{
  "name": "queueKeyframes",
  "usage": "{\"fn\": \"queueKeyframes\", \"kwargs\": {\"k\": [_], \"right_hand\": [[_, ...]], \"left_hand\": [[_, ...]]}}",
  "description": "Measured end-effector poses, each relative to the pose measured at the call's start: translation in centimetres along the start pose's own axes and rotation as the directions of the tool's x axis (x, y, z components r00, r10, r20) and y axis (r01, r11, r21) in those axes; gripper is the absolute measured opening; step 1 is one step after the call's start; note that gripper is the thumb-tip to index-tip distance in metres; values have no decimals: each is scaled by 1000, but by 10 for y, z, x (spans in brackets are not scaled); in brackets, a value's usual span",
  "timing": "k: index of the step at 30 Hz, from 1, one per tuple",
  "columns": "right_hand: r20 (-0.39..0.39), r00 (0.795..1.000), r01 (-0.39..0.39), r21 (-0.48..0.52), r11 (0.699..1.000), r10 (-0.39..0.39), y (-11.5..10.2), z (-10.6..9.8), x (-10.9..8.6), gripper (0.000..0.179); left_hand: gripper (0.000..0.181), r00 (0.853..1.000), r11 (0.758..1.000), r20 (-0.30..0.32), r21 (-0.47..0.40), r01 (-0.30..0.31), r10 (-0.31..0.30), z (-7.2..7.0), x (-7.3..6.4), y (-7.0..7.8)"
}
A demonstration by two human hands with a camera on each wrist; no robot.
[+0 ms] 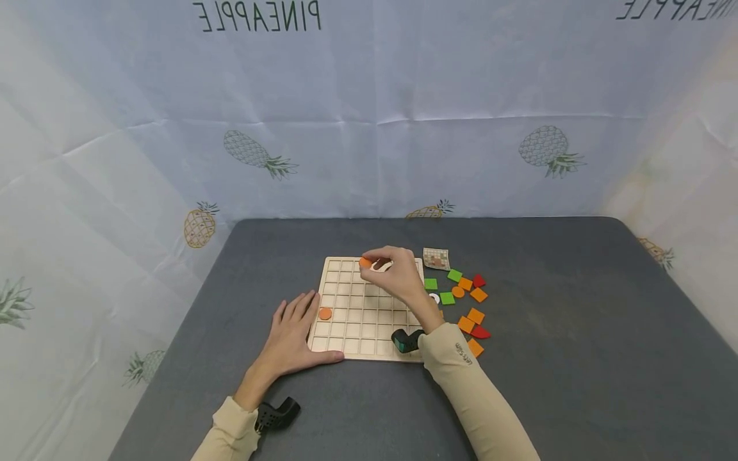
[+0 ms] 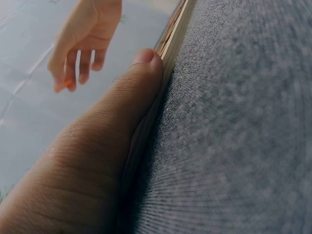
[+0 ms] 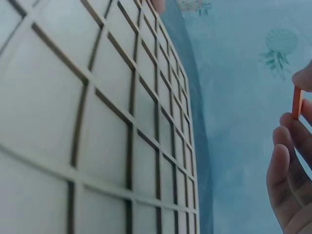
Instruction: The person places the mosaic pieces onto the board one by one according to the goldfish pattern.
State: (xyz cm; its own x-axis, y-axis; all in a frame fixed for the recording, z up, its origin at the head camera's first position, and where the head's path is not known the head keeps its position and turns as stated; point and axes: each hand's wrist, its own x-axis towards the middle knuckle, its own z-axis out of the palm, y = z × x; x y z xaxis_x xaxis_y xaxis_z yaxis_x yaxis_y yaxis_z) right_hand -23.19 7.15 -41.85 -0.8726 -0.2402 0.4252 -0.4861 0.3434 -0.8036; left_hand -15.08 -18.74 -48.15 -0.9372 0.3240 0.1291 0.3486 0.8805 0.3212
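Note:
My right hand [image 1: 394,272] pinches an orange disc [image 1: 365,262] between thumb and fingertips, raised above the far part of a wooden grid board [image 1: 354,330]. In the right wrist view, the disc [image 3: 297,102] is held edge-on, apart from the board. Brown and white shapes show just behind these fingers; whether they lie on the board or in the hand I cannot tell. My left hand [image 1: 294,336] rests at the board's near left corner, fingers spread along the left side and thumb [image 2: 139,80] against the front edge. Another orange disc [image 1: 325,314] sits in a left-column cell.
Right of the board lie loose green squares [image 1: 447,298], orange squares [image 1: 478,294], an orange disc [image 1: 458,292], red pieces [image 1: 480,332] and a partly hidden white piece [image 1: 435,298]. A small patterned card [image 1: 436,258] lies by the far right corner. All are on a dark grey table [image 1: 576,358].

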Motion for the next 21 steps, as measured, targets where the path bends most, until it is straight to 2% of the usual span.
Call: {"fn": "queueKeyframes", "kwargs": {"k": [7, 14, 21], "right_hand": [[-9, 997, -79, -19, 997, 79, -2, 28, 0, 25], [49, 998, -47, -33, 998, 49, -4, 48, -1, 25], [131, 989, -68, -39, 997, 73, -4, 63, 0, 27]], "left_hand": [[128, 1000, 1000, -6, 4, -5, 5, -1, 0, 1], [128, 1000, 1000, -10, 4, -3, 3, 0, 0, 1], [128, 1000, 1000, -8, 4, 0, 0, -1, 0, 1]]}}
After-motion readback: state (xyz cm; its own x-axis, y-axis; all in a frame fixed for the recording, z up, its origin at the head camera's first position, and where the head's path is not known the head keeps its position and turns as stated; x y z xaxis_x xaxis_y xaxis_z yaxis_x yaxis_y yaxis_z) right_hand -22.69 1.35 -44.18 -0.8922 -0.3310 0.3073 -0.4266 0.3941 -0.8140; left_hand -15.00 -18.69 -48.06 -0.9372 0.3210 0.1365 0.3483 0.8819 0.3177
